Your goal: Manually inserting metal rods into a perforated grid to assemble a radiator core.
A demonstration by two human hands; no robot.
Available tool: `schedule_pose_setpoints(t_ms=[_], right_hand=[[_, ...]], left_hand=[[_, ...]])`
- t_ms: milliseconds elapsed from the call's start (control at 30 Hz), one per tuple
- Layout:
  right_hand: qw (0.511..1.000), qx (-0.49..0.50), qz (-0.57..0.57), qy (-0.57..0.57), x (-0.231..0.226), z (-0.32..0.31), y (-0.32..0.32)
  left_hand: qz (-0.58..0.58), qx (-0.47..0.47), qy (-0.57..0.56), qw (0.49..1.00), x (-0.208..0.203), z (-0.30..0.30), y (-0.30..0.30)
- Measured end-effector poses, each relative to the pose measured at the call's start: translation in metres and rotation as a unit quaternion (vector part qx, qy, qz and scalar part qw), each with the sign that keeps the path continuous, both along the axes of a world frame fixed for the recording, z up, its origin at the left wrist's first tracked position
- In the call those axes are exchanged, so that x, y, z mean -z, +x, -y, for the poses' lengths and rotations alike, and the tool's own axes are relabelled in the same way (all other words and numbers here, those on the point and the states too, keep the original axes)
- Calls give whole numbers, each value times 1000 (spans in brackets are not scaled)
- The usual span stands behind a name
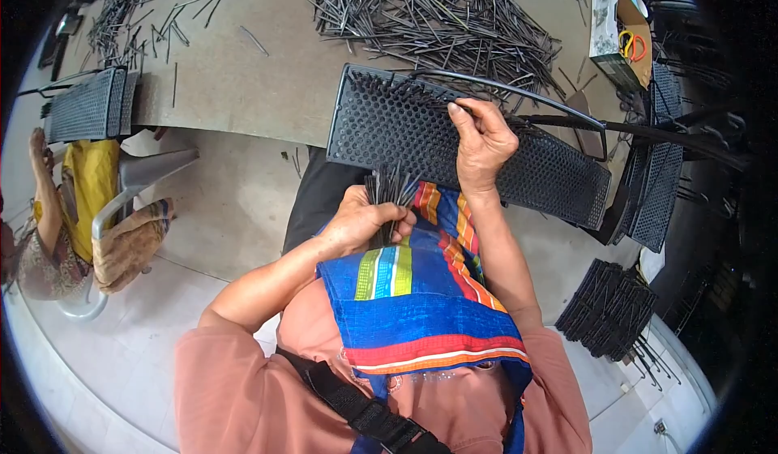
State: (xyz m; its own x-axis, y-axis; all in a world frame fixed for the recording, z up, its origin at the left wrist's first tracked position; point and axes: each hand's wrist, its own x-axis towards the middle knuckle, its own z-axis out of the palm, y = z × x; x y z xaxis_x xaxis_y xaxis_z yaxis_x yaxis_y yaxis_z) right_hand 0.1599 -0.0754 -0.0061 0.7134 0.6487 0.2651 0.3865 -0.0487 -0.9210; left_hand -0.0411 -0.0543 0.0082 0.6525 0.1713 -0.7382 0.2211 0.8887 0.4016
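My left hand [369,217] is closed around a bundle of thin black sticks [389,186], whose tips fan upward just below a long black perforated tray [389,126]. The tray lies tilted across the table's near edge, its face full of round holes. Short black sticks [405,89] stand in holes along its upper left edge. Over that upper edge my right hand [484,142] is pinched, thumb against forefinger. Whatever it may hold is too small to make out. A curved black rod [510,91] arches above the tray.
A big heap of loose black sticks [438,28] covers the far table [243,81]. At right stand a carton [620,36] with scissors [632,46], another perforated tray [656,170] and a stacked black bundle [608,308]. Another person [57,243] sits at left beside a similar tray [89,105].
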Motion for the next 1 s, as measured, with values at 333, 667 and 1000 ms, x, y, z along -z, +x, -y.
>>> schedule_pose_setpoints(t_ms=[333, 667, 1000], right_hand=[[984, -54, 161, -47, -12, -15, -1], [976, -44, 188, -101, -18, -11, 5], [941, -164, -236, -180, -17, 16, -1]], left_hand=[[-26, -144, 28, 989, -12, -20, 24], [-5, -192, -26, 981, -9, -27, 32], [6, -213, -46, 976, -11, -27, 41]])
